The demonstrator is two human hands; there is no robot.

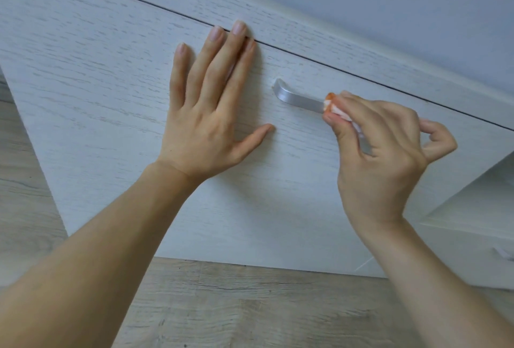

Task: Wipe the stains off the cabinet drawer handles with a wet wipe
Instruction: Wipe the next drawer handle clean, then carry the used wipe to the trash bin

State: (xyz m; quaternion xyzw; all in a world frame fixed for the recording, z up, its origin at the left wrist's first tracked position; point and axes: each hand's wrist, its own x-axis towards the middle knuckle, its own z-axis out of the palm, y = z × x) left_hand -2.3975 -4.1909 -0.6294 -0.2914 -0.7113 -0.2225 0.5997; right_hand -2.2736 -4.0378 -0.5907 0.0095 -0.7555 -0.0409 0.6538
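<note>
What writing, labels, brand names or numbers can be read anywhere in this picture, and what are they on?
None: no readable text, label, brand or number shows in this view.
The drawer front carries only pale wood grain.
The metal handle is plain, with no mark visible.
The wet wipe pinched in the right hand shows orange staining but no print.
The left hand lies flat on the drawer front, and the floor is bare plank pattern.

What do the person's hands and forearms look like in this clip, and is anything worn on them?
Both forearms are bare to the frame's edge, with no sleeves in view. The left hand and right hand wear no gloves, and no rings, watch or bracelet show. The fingernails are short, natural-looking and apparently unpainted. No tattoos or markings are visible.
</note>
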